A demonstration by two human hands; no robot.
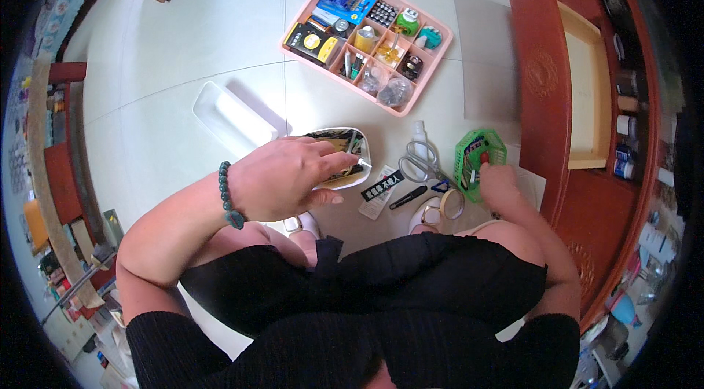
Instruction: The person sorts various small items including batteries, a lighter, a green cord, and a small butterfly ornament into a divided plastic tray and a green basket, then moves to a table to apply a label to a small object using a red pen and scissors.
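Observation:
My left hand [286,174], with a dark bead bracelet at the wrist, hovers over a white plastic bin [369,161] filled with small items; its fingers hide part of the bin. Whether it grips the white-tipped thing by the fingertips is unclear. At a green plastic basket [457,161], my right hand [498,183] reaches over the near right rim, fingertips beside a red object [484,157]. Between bin and basket lie grey-handled scissors [421,161], a white spray bottle [419,133], a black marker-like item [408,197], a tape roll [452,205] and a black printed strip [383,186].
A pink divided tray [404,112] of batteries and small goods stands farther out on the tiled floor. An empty white plastic bin [236,119] lies at left. The red wooden cabinet [542,75] with an open drawer borders the right side. My shoes flank the near floor.

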